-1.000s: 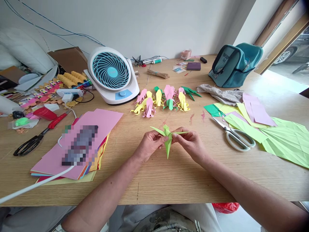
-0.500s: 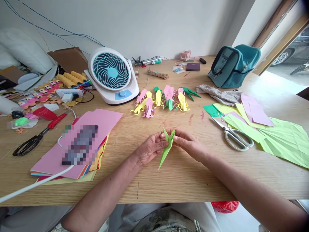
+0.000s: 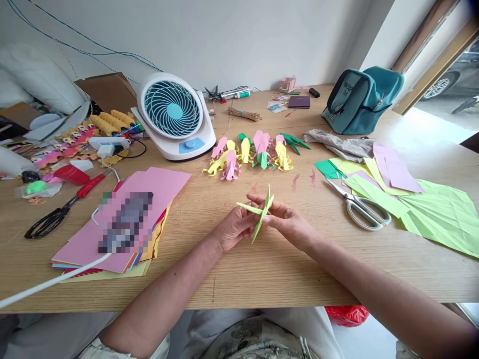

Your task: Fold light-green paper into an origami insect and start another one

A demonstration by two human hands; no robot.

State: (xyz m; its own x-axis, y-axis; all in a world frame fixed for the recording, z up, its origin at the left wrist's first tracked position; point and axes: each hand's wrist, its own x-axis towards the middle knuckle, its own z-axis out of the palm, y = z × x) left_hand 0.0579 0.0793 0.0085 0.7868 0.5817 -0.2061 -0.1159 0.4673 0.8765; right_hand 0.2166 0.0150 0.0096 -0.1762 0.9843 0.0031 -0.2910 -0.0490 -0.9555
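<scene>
A light green folded paper figure (image 3: 262, 213) is pinched between both hands just above the wooden table (image 3: 239, 269). My left hand (image 3: 234, 228) grips it from the left, with a pointed flap sticking out leftward over the fingers. My right hand (image 3: 290, 222) holds it from the right, fingertips against the narrow body. The figure stands nearly edge-on, its long point angled down toward me. Behind it lies a cluster of finished paper figures (image 3: 254, 152) in pink, yellow and green.
A stack of coloured paper sheets (image 3: 119, 224) lies left. White-handled scissors (image 3: 364, 207) and green paper sheets (image 3: 434, 212) lie right. A small fan (image 3: 174, 114), red-handled scissors (image 3: 63, 207), a teal bag (image 3: 361, 99) and craft clutter line the back.
The green figure was spread flat with wings out a second ago. It has since been turned and closed up, and now stands nearly edge-on between both hands, slightly higher.
</scene>
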